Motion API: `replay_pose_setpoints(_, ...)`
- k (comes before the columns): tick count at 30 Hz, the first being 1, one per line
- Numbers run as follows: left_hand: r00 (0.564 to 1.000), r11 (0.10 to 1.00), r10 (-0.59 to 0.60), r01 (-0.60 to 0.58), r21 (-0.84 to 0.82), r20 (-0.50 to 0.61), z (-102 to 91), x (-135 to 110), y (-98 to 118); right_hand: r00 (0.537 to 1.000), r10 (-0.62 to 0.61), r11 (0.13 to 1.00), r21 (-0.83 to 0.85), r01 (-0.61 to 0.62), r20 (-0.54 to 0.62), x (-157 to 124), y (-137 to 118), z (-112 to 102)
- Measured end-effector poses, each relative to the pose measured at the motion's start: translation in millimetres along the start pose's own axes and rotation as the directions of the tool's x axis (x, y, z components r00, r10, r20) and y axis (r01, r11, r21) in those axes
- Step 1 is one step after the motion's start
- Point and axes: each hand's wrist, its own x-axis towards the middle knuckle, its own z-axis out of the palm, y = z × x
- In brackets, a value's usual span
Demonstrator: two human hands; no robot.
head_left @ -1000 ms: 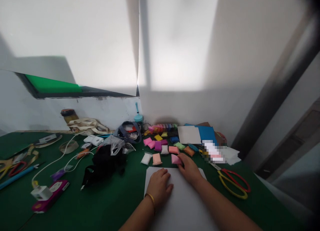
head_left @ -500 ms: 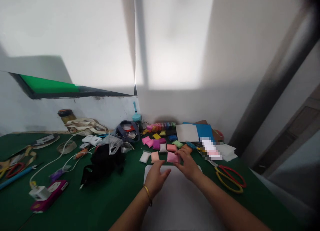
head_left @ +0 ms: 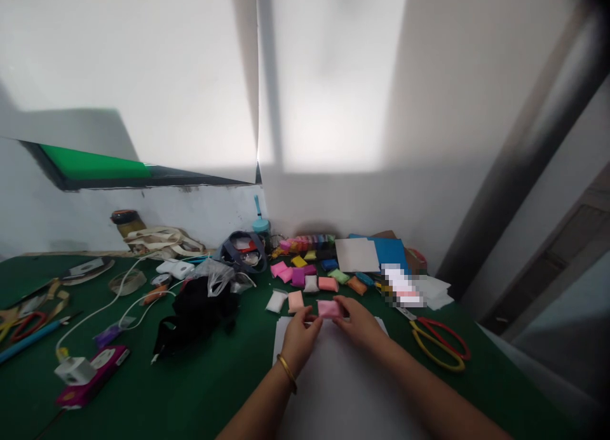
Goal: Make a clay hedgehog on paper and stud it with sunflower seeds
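A small pink clay packet (head_left: 328,308) is held between both hands, just above the far edge of a white paper sheet (head_left: 343,383) on the green table. My left hand (head_left: 299,337), with a gold bangle on the wrist, pinches the packet's left end. My right hand (head_left: 358,322) grips its right end. Behind the hands lie several small clay packets (head_left: 305,276) in pink, purple, yellow, white, orange, green and blue.
Red-and-yellow scissors (head_left: 441,345) lie right of the paper. A black pouch (head_left: 197,313) sits to the left, with white cables, a charger (head_left: 76,370), tape and a blue pen further left. Blue and white sheets (head_left: 372,253) lie by the back wall.
My right hand lifted the pink packet off the table and drew it toward me. My left hand rose off the paper and took hold of the packet's left end.
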Motion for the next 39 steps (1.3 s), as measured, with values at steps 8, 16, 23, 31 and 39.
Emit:
replay_pose_setpoints(8, 0.994, 0.962, 0.106, -0.100, 0.252, -0.011, -4.3, -10, -7, 0.997, 0.062, 0.929, -0.363, -0.076, -0.050, 20, 12, -8)
replay_pose_setpoints(16, 0.989, 0.920, 0.148, -0.135, 0.369, -0.007, -1.1, -18, -15, 0.971, 0.113, 0.852, -0.482, -0.204, -0.210, 46, 33, -26)
replay_pose_setpoints(23, 0.987, 0.937, 0.158, -0.141, 0.319, -0.028, -0.6, -18, -12, 0.985, 0.074, 0.937, -0.327, -0.123, -0.157, 39, 17, -32)
replay_pose_setpoints(31, 0.976, 0.972, 0.218, -0.217, -0.092, -0.001, -3.0, -24, 30, 0.990, -0.040, 0.787, 0.615, -0.051, 0.133, -28, -33, -25)
replay_pose_setpoints(39, 0.961, 0.958, 0.276, -0.273, 0.081, -0.018, -7.7, -33, 50, 0.989, 0.005, 0.848, 0.524, -0.083, 0.148, -50, -62, -25)
